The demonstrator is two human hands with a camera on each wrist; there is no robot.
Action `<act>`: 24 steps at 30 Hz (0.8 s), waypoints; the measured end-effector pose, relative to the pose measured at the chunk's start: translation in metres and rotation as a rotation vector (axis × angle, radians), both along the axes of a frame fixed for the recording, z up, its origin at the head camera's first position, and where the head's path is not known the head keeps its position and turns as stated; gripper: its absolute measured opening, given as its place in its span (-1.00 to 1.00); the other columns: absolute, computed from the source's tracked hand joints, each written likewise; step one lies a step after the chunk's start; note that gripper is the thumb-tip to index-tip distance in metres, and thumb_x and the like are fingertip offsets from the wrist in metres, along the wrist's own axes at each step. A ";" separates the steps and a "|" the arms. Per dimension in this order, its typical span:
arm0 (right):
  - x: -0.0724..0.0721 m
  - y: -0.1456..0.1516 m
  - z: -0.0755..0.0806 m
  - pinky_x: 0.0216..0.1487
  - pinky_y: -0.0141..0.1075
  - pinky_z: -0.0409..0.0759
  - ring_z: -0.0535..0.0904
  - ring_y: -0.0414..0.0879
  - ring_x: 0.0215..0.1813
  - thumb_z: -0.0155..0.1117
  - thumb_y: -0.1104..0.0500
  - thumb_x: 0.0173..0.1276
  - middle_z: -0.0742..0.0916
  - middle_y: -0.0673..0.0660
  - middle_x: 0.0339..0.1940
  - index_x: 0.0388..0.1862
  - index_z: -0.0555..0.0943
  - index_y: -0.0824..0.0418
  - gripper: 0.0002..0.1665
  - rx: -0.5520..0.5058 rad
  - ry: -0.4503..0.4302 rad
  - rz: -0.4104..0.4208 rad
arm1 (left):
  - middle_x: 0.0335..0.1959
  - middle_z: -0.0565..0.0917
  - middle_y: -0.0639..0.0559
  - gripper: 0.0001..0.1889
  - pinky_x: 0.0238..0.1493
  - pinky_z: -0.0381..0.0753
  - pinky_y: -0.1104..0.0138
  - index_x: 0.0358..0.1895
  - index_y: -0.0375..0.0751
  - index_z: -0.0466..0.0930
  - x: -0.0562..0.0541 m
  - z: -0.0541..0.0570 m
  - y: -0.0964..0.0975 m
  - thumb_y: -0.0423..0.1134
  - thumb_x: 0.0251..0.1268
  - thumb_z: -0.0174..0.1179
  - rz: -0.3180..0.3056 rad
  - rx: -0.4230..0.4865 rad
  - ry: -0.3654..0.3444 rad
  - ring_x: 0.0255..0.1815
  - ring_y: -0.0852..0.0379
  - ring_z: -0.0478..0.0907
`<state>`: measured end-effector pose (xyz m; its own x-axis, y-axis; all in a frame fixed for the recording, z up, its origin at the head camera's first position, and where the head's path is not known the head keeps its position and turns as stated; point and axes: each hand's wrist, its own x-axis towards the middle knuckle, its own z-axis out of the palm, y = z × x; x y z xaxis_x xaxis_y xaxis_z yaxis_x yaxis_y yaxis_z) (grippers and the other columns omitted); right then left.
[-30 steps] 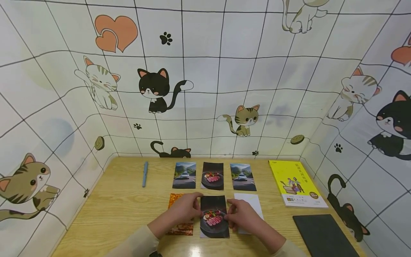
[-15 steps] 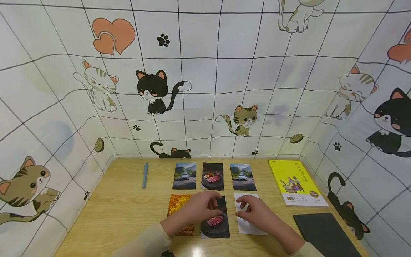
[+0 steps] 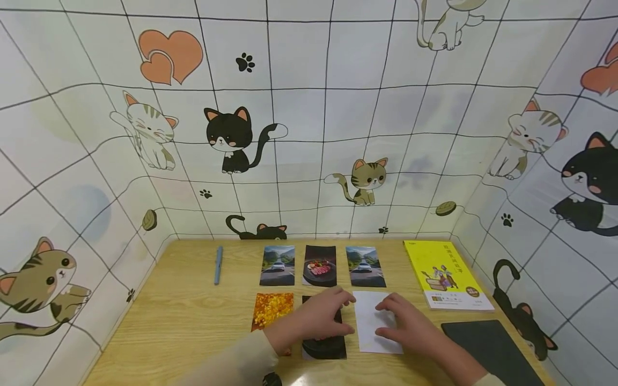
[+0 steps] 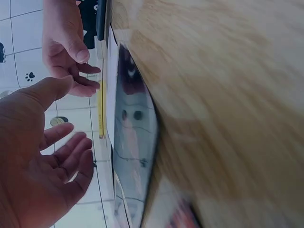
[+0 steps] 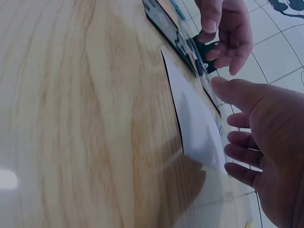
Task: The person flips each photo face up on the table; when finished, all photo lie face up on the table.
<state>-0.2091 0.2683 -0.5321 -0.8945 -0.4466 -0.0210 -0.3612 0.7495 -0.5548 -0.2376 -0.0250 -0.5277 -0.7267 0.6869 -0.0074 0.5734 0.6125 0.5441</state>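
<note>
A white blank card [image 3: 367,321] lies flat in the front row, right of a dark food photo card [image 3: 325,351]. My left hand [image 3: 321,316] hovers over the food card with its fingers spread toward the white card, partly hiding the picture. At the white card's right side is my right hand [image 3: 410,327], thumb and fingers apart above it. Both wrist views show gaps between the fingers and the table; neither the left hand [image 4: 42,156] nor the right hand [image 5: 280,137] holds anything. An orange-yellow photo card [image 3: 272,308] sits under the left forearm, partly covered.
Behind lies a row with a car photo card [image 3: 277,265], another food card [image 3: 319,265] and a second car card [image 3: 365,266]. A blue pen [image 3: 218,265] lies at left. A yellow book [image 3: 446,276] and a dark flat board [image 3: 487,348] occupy the right.
My hands have left the sides of the front food card and moved right. The left now hovers over that card; the right has shifted to the white card's right side.
</note>
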 end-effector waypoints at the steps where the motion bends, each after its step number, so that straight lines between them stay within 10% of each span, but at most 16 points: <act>1: 0.001 0.002 0.000 0.28 0.00 0.69 0.59 -0.03 0.17 0.72 -0.17 0.32 0.65 -0.06 0.15 0.19 0.74 -0.01 -0.43 0.009 0.010 0.005 | 0.25 0.60 0.15 -0.30 0.18 0.66 0.31 0.51 0.05 0.57 0.000 0.000 0.003 0.19 0.41 0.53 -0.011 -0.007 0.000 0.14 0.31 0.58; 14: 0.008 0.029 -0.012 0.51 0.37 0.44 0.41 0.25 0.62 0.64 -0.47 0.21 0.47 0.13 0.68 0.65 0.50 0.02 0.15 0.081 -0.004 0.045 | 0.61 0.41 0.06 0.16 0.46 0.56 0.10 0.70 0.08 0.32 0.003 -0.011 0.047 0.63 0.12 0.42 -0.051 -0.367 0.244 0.57 0.06 0.41; 24: 0.010 0.031 -0.017 0.53 0.40 0.39 0.33 0.27 0.68 0.59 -0.53 0.21 0.36 0.11 0.77 0.74 0.42 -0.01 0.24 0.141 -0.028 0.050 | 0.74 0.23 0.07 0.26 0.59 0.41 0.01 0.77 0.13 0.21 -0.002 -0.012 0.059 0.71 0.06 0.37 -0.107 -0.435 0.223 0.73 0.09 0.18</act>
<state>-0.1991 0.2997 -0.5489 -0.8696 -0.4810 -0.1114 -0.3856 0.8024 -0.4554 -0.2398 0.0343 -0.5394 -0.6692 0.7251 -0.1625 0.7183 0.6872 0.1084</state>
